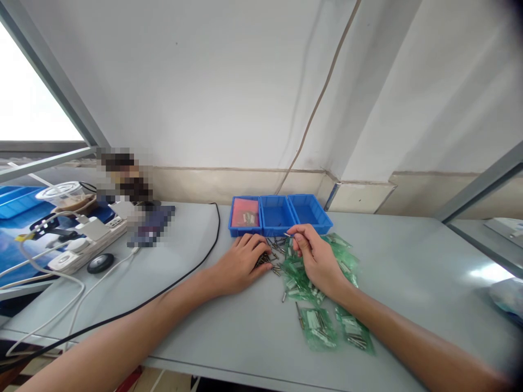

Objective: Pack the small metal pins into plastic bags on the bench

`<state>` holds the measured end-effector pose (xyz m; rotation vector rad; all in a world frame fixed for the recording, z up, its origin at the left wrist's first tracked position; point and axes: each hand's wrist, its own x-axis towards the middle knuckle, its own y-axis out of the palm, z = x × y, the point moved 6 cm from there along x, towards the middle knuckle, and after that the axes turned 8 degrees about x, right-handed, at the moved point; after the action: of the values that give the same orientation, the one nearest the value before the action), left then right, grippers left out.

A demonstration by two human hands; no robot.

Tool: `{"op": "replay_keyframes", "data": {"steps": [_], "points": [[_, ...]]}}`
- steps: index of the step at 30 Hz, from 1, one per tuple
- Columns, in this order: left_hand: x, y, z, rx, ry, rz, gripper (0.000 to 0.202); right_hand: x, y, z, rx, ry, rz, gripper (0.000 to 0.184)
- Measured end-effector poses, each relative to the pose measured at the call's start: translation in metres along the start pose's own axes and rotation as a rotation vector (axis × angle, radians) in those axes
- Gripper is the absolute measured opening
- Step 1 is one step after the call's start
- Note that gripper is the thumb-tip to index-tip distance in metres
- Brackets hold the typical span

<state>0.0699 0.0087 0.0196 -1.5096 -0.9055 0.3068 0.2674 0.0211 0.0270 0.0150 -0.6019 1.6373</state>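
Note:
My left hand (244, 262) lies palm down on the grey table, thumb and fingers apart, curved around a pile of small dark metal pins (262, 259). Part of that pile is hidden under the fingers. Between the thumb and fingers of my right hand (316, 256) is a thin metal pin (287, 234), its tip pointing left. Loose pins (278, 246) are scattered between both hands. Green plastic bags (298, 277) of shiny metal pins lie beneath and around my right hand. Closer to me are two more green bags, one (319, 328) left of the other (354, 330).
Behind my hands stand three joined blue bins: the left bin (232, 226) holds a pink packet (245, 209), beside the middle bin (278, 209) and right bin (310, 209). A black cable (183, 280) crosses the table. Leftward are a power strip (65, 260) and a round black object (100, 263).

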Motion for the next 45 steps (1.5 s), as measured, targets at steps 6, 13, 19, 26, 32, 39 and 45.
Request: {"op": "replay_keyframes", "data": {"steps": [6, 13, 19, 26, 32, 39, 45], "points": [[-0.0006, 0.0003, -0.0003, 0.002, 0.007, -0.002, 0.025, 0.0019, -0.0035, 0.0034, -0.032, -0.055, -0.073, 0.019], [-0.0005, -0.0004, -0.0007, 0.006, 0.011, -0.008, 0.026, 0.0035, -0.0027, 0.0068, -0.031, -0.099, -0.074, 0.015], [-0.0008, -0.0002, -0.0004, 0.006, 0.010, -0.001, 0.026, 0.0015, -0.0019, 0.0011, -0.037, -0.041, -0.044, 0.021], [-0.0006, 0.0000, -0.0006, 0.005, 0.010, 0.004, 0.027, 0.0010, -0.0002, 0.0022, -0.044, -0.013, -0.012, 0.024], [-0.0012, 0.0014, 0.0007, 0.013, 0.014, 0.000, 0.027, 0.0009, 0.0007, 0.0031, -0.041, -0.012, 0.001, 0.025], [-0.0008, -0.0001, -0.0003, 0.017, 0.011, 0.006, 0.027, 0.0008, 0.0019, 0.0046, -0.036, -0.004, 0.002, 0.025], [-0.0010, 0.0002, -0.0002, 0.016, 0.012, 0.005, 0.028, 0.0011, 0.0017, 0.0058, -0.036, -0.004, 0.003, 0.024]]}}
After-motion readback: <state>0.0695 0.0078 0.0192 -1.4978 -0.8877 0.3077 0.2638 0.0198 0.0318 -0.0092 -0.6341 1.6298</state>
